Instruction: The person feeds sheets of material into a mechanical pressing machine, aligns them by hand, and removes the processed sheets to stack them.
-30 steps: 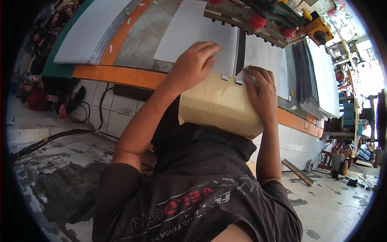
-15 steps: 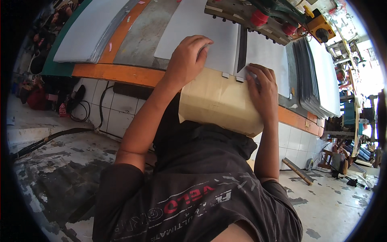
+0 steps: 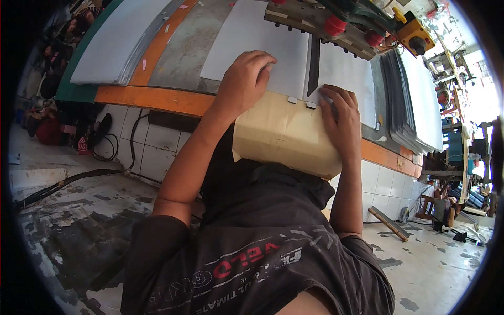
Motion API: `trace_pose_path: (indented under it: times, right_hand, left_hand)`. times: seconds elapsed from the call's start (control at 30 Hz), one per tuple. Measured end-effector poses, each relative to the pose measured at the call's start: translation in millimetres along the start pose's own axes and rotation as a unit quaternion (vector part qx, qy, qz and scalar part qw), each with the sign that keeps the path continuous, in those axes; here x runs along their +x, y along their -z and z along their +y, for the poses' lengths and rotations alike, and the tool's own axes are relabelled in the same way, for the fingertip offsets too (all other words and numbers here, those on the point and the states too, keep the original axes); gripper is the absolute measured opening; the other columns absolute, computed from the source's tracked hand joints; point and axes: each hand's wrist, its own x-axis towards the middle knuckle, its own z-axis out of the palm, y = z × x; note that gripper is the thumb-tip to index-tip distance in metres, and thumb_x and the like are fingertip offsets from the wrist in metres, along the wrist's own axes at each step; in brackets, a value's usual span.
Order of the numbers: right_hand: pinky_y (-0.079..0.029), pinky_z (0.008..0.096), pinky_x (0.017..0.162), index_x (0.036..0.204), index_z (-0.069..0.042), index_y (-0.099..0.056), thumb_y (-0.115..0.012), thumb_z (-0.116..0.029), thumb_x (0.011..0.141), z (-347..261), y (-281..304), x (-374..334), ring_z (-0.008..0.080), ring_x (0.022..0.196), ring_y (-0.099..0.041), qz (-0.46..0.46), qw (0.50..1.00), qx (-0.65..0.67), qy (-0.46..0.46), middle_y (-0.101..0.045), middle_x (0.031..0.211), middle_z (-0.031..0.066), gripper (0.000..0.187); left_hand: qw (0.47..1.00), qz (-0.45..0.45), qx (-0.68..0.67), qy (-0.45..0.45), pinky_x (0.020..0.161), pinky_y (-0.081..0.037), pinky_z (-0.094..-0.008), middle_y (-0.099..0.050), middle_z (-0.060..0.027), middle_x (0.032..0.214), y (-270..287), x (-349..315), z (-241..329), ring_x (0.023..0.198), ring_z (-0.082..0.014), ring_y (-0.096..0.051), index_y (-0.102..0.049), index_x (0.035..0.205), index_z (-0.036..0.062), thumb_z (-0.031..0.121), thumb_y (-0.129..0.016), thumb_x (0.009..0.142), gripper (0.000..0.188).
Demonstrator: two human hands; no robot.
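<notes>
A large white sheet (image 3: 283, 63) lies on the workbench under a press, with a tan board (image 3: 283, 134) sloping down from the bench's front edge. My left hand (image 3: 243, 81) rests at the sheet's near edge, over the board's upper left corner. Its fingers are bent, thumb a little apart from the index finger, with nothing visible between them. At the right, my right hand (image 3: 341, 107) rests by the board's upper right corner, fingers loosely curved and touching the sheet. Two small light tabs (image 3: 302, 102) sit along the board's upper edge, between my hands. A dark strip (image 3: 314, 65) runs down the sheet.
A green press (image 3: 352, 21) with red knobs overhangs the sheet, a yellow control box (image 3: 416, 38) at its right. White sheet stacks stand left (image 3: 121, 42) and right (image 3: 415, 100). An orange edge (image 3: 157, 98) borders the bench. Cables (image 3: 68, 181) cross the floor.
Almost nothing differs. Both hands keep their places on the sheet and board; the whole view has shifted very slightly.
</notes>
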Motion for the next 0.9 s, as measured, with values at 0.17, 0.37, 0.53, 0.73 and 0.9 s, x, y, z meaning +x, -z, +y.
trace_pose_path:
  times: [0.17,0.37,0.53,0.73,0.9]
  right_hand:
    - [-0.048,0.0411,0.096,0.112,-0.001,-0.069,-0.065,-0.012,0.092,0.5,-0.6,0.0,0.0333,0.110,-0.059,-0.002,1.000,0.005,-0.002,-0.068,0.119,0.0126,0.023]
    - [-0.049,0.0416,0.095,0.111,-0.001,-0.069,-0.065,-0.011,0.092,-0.2,0.9,0.3,0.0335,0.110,-0.059,0.006,1.000,-0.009,0.009,-0.067,0.120,0.0127,0.022]
    - [-0.051,0.0377,0.091,0.112,0.000,-0.068,-0.062,-0.006,0.094,0.9,7.6,-0.8,0.0297,0.104,-0.064,0.076,0.997,0.030,0.009,-0.069,0.116,0.0132,0.020]
    - [-0.050,0.0294,0.087,0.108,-0.001,-0.069,-0.059,-0.004,0.097,24.2,9.6,-8.5,0.0152,0.095,-0.067,0.205,0.935,0.245,-0.156,-0.073,0.106,0.0081,0.014]
    - [-0.052,0.0292,0.083,0.107,-0.001,-0.068,-0.059,-0.003,0.097,24.0,8.6,-9.0,0.0148,0.093,-0.066,0.197,0.940,0.238,-0.146,-0.073,0.105,0.0073,0.013]
  left_hand:
    - [1.000,0.000,0.001,0.004,0.090,-0.054,-0.0405,-0.070,-0.0165,0.109,0.4,-0.1,0.6,0.103,-0.0348,-0.067,-0.069,0.109,-0.0006,0.000,-0.060,0.092,0.020]
    - [1.000,0.005,-0.008,0.013,0.091,-0.053,-0.0419,-0.070,-0.0161,0.109,1.5,2.2,3.1,0.104,-0.0348,-0.066,-0.068,0.109,0.0002,0.001,-0.059,0.091,0.021]
    - [0.999,0.044,-0.015,0.007,0.093,-0.052,-0.0422,-0.069,-0.0162,0.112,6.3,4.5,5.2,0.106,-0.0354,-0.064,-0.066,0.113,0.0012,0.002,-0.059,0.091,0.023]
    - [0.994,0.061,-0.048,0.071,0.093,-0.055,-0.0388,-0.069,-0.0149,0.119,12.2,8.0,7.1,0.110,-0.0289,-0.067,-0.067,0.120,0.0029,0.003,-0.057,0.096,0.026]
    - [0.995,0.077,-0.041,0.048,0.092,-0.052,-0.0401,-0.070,-0.0155,0.113,8.9,7.0,7.4,0.106,-0.0345,-0.067,-0.066,0.114,0.0007,0.003,-0.058,0.094,0.022]
